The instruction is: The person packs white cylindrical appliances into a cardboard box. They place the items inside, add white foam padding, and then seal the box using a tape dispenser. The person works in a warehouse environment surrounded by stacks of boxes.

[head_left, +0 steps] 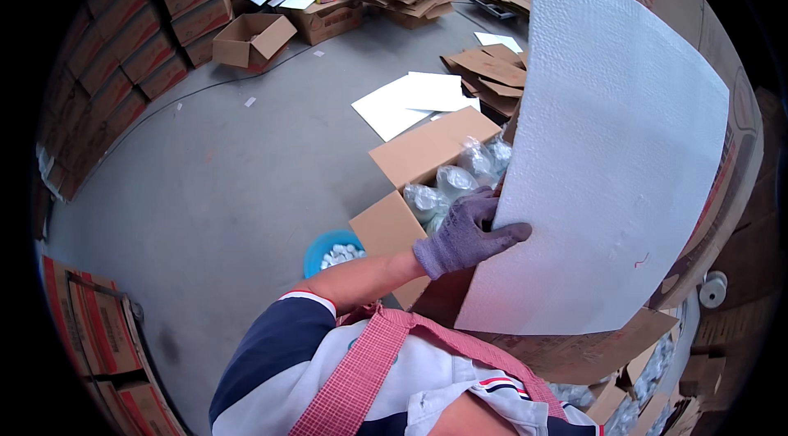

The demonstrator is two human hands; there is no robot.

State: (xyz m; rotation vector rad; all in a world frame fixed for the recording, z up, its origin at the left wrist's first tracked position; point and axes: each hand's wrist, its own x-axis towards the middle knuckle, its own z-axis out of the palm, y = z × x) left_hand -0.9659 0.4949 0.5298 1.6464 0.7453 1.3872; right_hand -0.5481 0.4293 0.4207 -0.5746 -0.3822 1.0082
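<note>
My left hand (472,232), in a purple-grey knitted glove, is closed on the left edge of a large white foam sheet (611,149). Its thumb lies on the near face, while the fingers go behind and are hidden. The sheet stands tilted up in front of me and fills much of the right side. Below and beyond my glove is an open cardboard box (435,146), its flaps spread. Clear plastic-wrapped items (455,182) sit inside it; the sheet covers the rest of the box. No part of my right hand shows.
A blue basin (316,254) of small white pieces stands left of the box. More white sheets (410,100) lie on the floor, near flattened cardboard (488,71). Stacked cartons (115,67) line the left. Large cardboard (698,18) rises behind the held sheet, and a white roll (713,289) is at right.
</note>
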